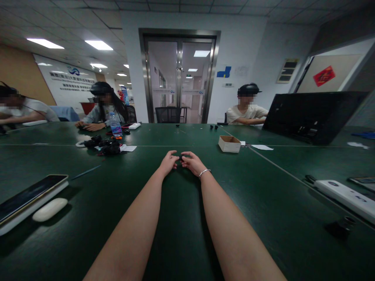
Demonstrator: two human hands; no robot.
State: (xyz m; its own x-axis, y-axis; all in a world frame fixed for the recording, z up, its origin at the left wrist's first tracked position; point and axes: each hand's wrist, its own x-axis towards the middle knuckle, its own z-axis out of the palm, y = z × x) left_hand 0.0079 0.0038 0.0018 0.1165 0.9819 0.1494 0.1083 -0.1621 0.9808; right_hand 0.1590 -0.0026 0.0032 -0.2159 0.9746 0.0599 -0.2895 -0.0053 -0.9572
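Both of my forearms stretch out over the dark green table point(187, 203). My left hand point(168, 161) and my right hand point(191, 161) meet fingertip to fingertip at the middle of the table. The fingers of both are curled and pinched together around something tiny and dark that I cannot make out. A thin bracelet point(205, 172) sits on my right wrist. A small open cardboard box point(229, 143) stands beyond my right hand, a little to the right.
A phone point(27, 195) on a white block and a white oval case point(49, 209) lie at the left. A white device point(347, 197) lies at the right, a black panel point(313, 115) behind it. Three other people sit at the far side, with black parts point(105, 145) and a water bottle point(115, 125).
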